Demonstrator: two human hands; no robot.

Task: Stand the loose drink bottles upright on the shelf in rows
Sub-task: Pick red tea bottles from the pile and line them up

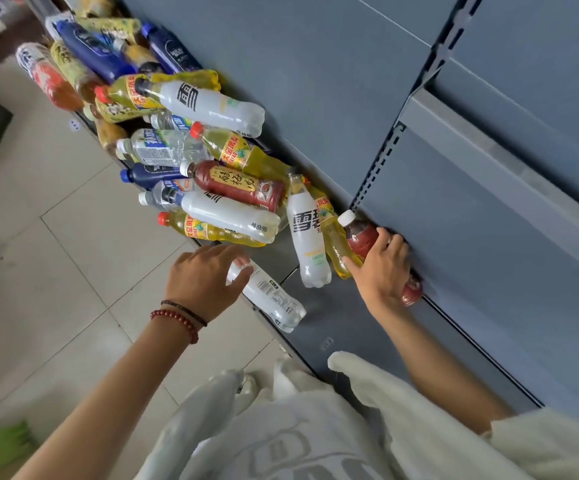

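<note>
Nearest, my left hand (208,275) curls its fingers over the cap end of a white-labelled bottle (270,297) lying at the front edge of the shelf (350,323). The grip is apparently closed, though the neck is hidden. Beyond, my right hand (381,268) wraps fingers and thumb round a red drink bottle (359,233), white-capped, tilted against the back panel (489,237). Judged full: fairly heavy, walls slightly yielding, film slick; hold at mid-body. Farthest, the heap of bottles (177,150) lies unsorted, yellow, white and blue
</note>
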